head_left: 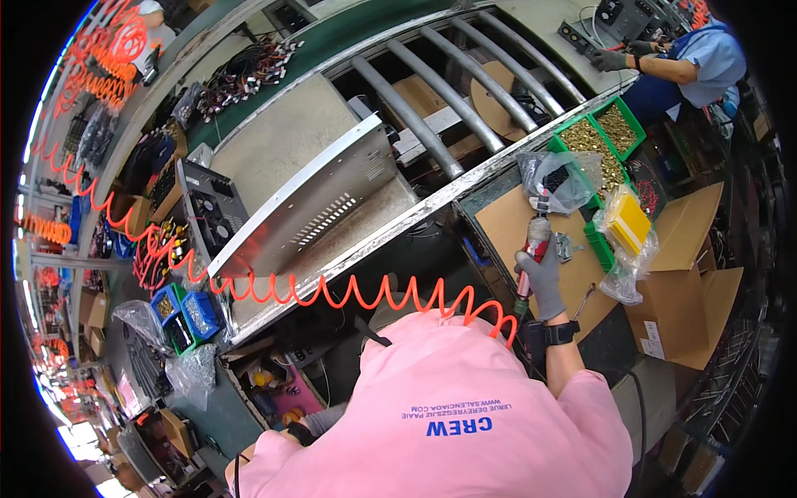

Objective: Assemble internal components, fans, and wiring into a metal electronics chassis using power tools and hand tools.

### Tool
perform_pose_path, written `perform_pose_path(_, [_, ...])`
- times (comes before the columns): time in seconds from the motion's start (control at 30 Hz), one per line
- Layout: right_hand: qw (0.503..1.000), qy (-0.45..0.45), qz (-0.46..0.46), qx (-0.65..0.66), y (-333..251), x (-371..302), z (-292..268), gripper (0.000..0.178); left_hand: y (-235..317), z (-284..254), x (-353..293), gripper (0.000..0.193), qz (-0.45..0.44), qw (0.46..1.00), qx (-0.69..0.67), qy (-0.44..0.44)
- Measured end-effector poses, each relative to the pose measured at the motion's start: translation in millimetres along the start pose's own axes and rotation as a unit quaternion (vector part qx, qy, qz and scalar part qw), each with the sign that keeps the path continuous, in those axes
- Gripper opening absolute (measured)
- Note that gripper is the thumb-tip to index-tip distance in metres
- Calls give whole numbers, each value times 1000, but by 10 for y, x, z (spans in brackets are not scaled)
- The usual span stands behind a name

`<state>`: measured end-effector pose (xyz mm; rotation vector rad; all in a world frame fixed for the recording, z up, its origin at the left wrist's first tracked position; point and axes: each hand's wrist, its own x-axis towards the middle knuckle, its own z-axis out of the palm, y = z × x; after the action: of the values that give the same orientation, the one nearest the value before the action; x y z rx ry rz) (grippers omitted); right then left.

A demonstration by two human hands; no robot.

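Note:
My right hand (pixel 545 282), in a grey glove, is wrapped around a red and grey air screwdriver (pixel 539 232) with its metal end pointing away from me. An orange coiled hose (pixel 365 299) runs across to the tool's lower end. Beneath it lies a flat cardboard sheet (pixel 502 222), with a small metal bracket (pixel 567 247) right beside the tool. My left hand (pixel 326 420), also gloved in grey, is low by my left side near a pink-lined tray (pixel 309 388); my pink shirt hides its fingers. Ahead, a slotted metal panel (pixel 344 195) stands on the worktop.
Green bins (pixel 581 141) of brass screws stand at the right, near a bagged yellow block (pixel 628 224) and an open carton (pixel 677 307). Steel rollers (pixel 452 91) lie beyond the bench rail. Blue bins (pixel 199 314) sit at left. A co-worker (pixel 706 66) works at far right.

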<state>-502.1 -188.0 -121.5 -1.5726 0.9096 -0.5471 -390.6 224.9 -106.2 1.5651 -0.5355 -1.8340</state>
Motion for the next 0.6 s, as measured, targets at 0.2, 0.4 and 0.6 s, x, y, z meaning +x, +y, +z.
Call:
perform_pose_path(0.2, [999, -21, -17, -47, -304, -84, 183, 60, -85, -135, -37, 38, 16, 1000, 16, 5])
perform_pose_path(0.4, [998, -54, 10, -27, -273, -123, 273, 64, -195, -167, -36, 39, 28, 999, 31, -20])
perform_pose_path(0.6, [993, -83, -28, -78, -327, -84, 379, 66, -266, -186, -89, 39, 36, 997, 45, -49])
